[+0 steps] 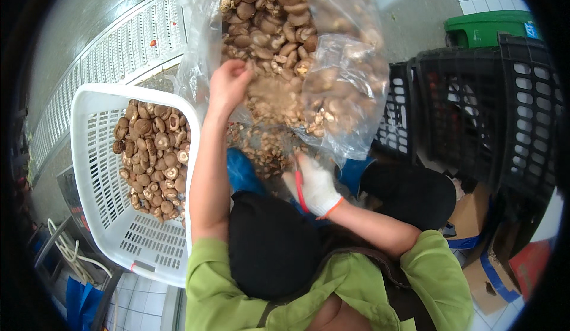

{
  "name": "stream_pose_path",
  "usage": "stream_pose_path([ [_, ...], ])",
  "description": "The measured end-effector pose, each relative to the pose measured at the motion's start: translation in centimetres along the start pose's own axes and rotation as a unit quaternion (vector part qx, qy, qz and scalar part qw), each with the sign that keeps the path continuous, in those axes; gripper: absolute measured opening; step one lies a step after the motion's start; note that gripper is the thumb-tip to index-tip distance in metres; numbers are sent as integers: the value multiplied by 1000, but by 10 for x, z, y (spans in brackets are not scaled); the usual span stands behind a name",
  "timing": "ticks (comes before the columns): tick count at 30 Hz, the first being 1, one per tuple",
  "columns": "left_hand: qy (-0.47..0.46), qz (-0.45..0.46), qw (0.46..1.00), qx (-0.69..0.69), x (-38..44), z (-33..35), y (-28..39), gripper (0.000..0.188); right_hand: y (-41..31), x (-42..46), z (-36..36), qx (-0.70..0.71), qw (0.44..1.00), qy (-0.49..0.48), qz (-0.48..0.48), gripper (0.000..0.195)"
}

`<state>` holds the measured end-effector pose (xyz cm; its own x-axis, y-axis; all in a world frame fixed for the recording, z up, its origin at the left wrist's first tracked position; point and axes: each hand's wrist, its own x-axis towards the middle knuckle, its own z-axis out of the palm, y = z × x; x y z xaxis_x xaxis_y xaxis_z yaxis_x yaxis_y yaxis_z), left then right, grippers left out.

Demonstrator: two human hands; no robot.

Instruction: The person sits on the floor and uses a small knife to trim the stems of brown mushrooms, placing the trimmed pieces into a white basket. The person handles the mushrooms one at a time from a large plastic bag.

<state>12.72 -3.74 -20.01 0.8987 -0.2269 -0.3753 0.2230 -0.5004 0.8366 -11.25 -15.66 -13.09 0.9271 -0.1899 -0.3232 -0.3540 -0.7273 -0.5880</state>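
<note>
A large clear plastic bag [343, 86] full of brown-capped mushrooms [267, 23], likely shiitake, lies open in front of me. My left hand [229, 83], bare and somewhat blurred, is at the bag's left side, its fingers curled over the mushrooms; whether it holds one I cannot tell. My right hand [316, 184] wears a white knitted glove and is shut on red-handled scissors [301, 191], below the bag's mouth. Beside that hand, cut mushroom stems [267, 150] are heaped between my blue boots [242, 170]. Their lower layer is partly hidden by the bag.
A white plastic basket [136, 91] with mushrooms in it stands at my left. Black slatted crates [463, 108] and a green plastic bin [485, 25] are at the right. Cardboard boxes [490, 277] lie lower right. A perforated metal drain cover [116, 41] runs along the upper left.
</note>
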Motion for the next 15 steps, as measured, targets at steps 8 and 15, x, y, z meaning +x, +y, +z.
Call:
stream_pose_path([
  [8,-190,-125,832,-506,-102,-8,3,29,-7,17,-11,-59,994,73,-62,49],
  [15,-168,-146,887,-403,-129,-11,-6,25,-14,21,-13,-130,990,13,-55,50],
])
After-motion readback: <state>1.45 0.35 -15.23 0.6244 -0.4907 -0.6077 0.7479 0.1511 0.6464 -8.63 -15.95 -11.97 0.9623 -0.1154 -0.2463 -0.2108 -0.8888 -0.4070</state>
